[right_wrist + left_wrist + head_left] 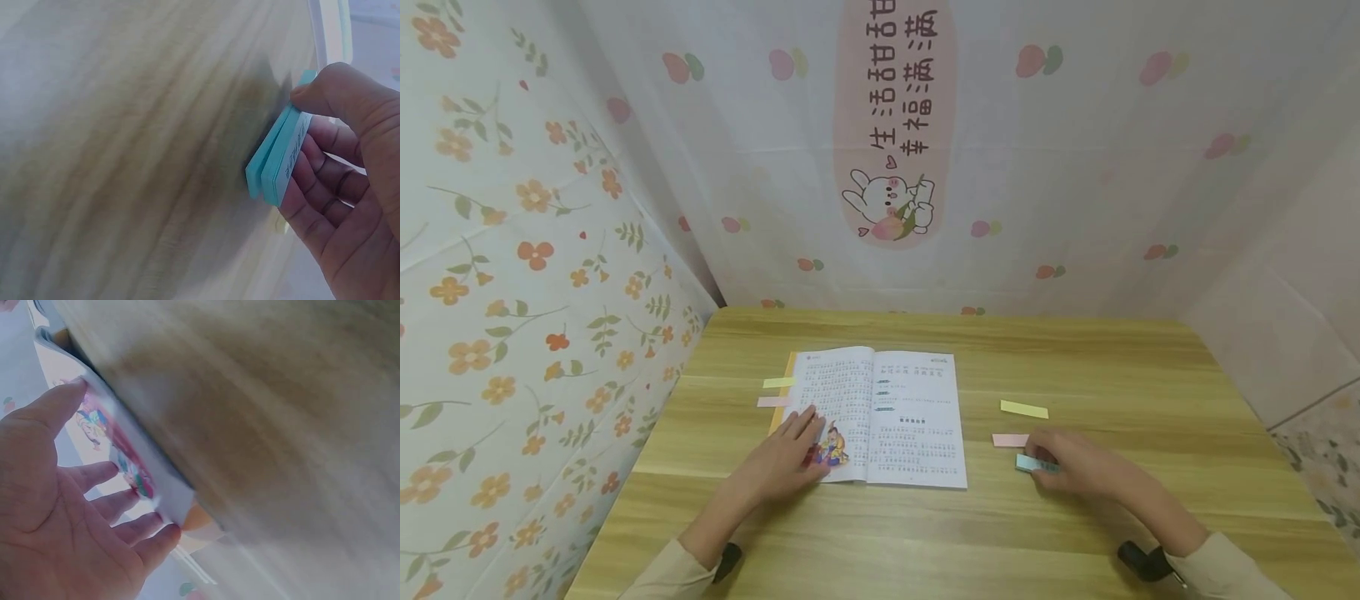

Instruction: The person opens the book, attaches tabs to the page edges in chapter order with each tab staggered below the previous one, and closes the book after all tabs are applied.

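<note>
An open book [917, 425] lies on the wooden table, its left page carrying a colourful cartoon figure [833, 446]. My left hand [786, 450] rests on the lower left of that page, fingers extended and spread in the left wrist view. Right of the book, my right hand [1067, 462] pinches a teal sticky-note pad [287, 150] between thumb and fingers. In the right wrist view the pad is parted into two layers at its near end. A pink sticky-note pad [1009, 440] lies beside the right fingers, and a yellow sticky-note pad [1024, 409] lies farther back.
A yellow tab [778, 383] and a pink tab [772, 402] stick out from the book's left edge. The wooden table [917, 542] meets a printed curtain [1075, 167] at the back, and a floral cloth [512, 333] hangs at the left.
</note>
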`<state>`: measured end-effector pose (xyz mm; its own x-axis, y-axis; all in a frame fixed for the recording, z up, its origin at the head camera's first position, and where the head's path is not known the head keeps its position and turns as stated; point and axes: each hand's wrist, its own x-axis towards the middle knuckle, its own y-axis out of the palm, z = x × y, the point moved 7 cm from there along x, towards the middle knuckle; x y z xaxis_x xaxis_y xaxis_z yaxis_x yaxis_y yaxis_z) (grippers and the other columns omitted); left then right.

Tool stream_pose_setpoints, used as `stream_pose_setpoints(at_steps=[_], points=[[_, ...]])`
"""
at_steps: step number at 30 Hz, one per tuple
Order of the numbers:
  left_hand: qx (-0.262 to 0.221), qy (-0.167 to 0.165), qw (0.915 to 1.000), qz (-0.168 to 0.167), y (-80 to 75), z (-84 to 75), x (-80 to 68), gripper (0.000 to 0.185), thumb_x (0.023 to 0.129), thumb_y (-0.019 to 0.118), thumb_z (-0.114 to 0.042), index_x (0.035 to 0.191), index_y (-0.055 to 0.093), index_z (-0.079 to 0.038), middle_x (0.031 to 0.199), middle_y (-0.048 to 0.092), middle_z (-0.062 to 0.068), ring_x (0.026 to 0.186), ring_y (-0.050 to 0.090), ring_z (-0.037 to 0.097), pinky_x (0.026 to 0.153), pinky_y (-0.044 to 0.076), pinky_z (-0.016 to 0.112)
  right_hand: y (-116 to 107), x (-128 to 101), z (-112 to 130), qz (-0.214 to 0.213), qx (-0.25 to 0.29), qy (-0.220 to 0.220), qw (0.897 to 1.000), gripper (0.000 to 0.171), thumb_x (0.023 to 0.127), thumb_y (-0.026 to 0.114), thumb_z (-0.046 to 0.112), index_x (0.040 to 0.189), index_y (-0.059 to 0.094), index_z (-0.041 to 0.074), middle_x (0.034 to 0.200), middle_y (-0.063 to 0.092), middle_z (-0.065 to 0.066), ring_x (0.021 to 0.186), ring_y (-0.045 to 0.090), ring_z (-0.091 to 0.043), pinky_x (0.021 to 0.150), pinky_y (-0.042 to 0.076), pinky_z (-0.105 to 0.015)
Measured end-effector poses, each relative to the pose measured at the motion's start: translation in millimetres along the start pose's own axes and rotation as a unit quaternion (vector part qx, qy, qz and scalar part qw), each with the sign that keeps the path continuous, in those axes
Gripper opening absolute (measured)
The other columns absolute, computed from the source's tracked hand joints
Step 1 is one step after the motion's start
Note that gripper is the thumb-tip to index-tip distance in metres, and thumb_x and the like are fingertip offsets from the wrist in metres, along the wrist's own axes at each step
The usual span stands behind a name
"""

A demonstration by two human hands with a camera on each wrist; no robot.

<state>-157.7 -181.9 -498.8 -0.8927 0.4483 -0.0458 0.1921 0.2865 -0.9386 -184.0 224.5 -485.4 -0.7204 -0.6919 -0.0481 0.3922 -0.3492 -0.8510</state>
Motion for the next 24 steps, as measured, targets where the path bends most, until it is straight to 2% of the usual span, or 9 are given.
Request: stream_pose_setpoints(at_steps=[9, 15, 24], points=[[0.001, 0.010, 0.9999, -0.003, -14.0, -10.7, 2.1, 0.068, 0.095, 0.073, -0.030, 0.145, 0.046, 0.008, 0.152, 0.037, 0.032, 0.138, 0.036, 0.052, 0.111, 0.031, 0.058, -6.6, 6.5, 5.6, -0.004, -0.008, 0.002, 1.000, 0.016, 0.088, 0.078, 0.010, 0.096, 0.064, 0.013, 0.087, 0.056, 0.011, 0.075, 0.052, -0.006, 0.063, 0.049, -0.027], [0.007, 0.035, 0.9989, -0.030, -25.5, -20.1, 2.3, 0.067, 0.093, 0.075, -0.027, 0.143, 0.046, 0.007, 0.148, 0.040, 0.035, 0.138, 0.038, 0.050, 0.112, 0.030, 0.059, -7.0, 8.8, 5.3, -0.004, -0.003, 0.006, 1.000, 0.016, 0.089, 0.077, 0.009, 0.097, 0.064, 0.013, 0.088, 0.056, 0.011, 0.076, 0.051, -0.007, 0.064, 0.049, -0.027], [-0.009, 0.041, 0.9984, -0.038, -34.9, -30.0, 5.4, 0.066, 0.096, 0.072, -0.028, 0.147, 0.046, 0.006, 0.152, 0.039, 0.030, 0.137, 0.038, 0.051, 0.111, 0.032, 0.057, -5.6, 13.5, 4.6, 0.002, -0.011, 0.014, 1.000, 0.017, 0.089, 0.077, 0.010, 0.100, 0.064, 0.013, 0.091, 0.057, 0.010, 0.079, 0.052, -0.008, 0.066, 0.049, -0.027]])
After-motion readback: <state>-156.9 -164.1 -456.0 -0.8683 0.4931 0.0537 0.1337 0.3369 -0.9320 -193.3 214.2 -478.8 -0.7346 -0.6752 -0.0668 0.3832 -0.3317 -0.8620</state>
